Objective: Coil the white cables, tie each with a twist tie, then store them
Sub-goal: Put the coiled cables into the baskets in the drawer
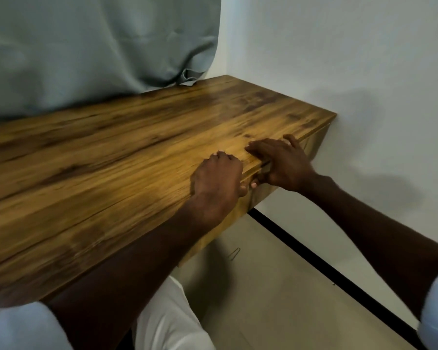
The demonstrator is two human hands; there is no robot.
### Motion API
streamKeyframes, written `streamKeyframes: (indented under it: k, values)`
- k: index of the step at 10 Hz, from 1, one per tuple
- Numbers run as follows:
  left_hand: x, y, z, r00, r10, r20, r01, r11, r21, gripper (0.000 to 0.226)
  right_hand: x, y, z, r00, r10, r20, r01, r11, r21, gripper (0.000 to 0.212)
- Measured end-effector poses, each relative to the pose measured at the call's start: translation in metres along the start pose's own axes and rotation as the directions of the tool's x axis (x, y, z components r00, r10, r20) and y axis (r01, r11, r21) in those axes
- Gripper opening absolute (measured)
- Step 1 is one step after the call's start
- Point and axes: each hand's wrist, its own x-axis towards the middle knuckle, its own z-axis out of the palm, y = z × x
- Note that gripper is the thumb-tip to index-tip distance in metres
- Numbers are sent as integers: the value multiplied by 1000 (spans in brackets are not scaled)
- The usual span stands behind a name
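Left hand [216,179] fingers curl over the desk [99,160] edge; right hand [283,164] fingers lie straight on it

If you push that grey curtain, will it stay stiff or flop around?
Probably floppy: the curtain hangs in soft folds, and its bottom corner crumples on the desk. It likely feels light and would swing back, not tip.

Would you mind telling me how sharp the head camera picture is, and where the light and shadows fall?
Head view: motion blur softens the whole frame, and the wood grain of the desk smears. A warm sheen lies on the desktop near the left hand and right hand. A soft, diffuse shadow falls on the white wall to the right. Wide-angle distortion bends the curtain edge.
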Motion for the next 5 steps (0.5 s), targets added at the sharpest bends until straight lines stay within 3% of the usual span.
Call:
streamKeyframes:
  k: [1,3,4,5]
  values:
    - [0,-2,2,999,6,-46,-7,1000,-28,40,2,-6,5,996,0,-93,1,1000,14,91]
    - [-4,1,-2,995,35,-89,-38,999,-38,32,-8,-7,14,983,36,-180,-35,999,10,71]
    - [-5,-3,2,993,60,-99,-65,997,-48,34,-11,-16,15,988,69,-138,-60,996,69,72]
    - [-9,-12,-1,985,117,-124,-131,986,-103,33,-1,-27,-14,993,115,4,-115,993,31,70]
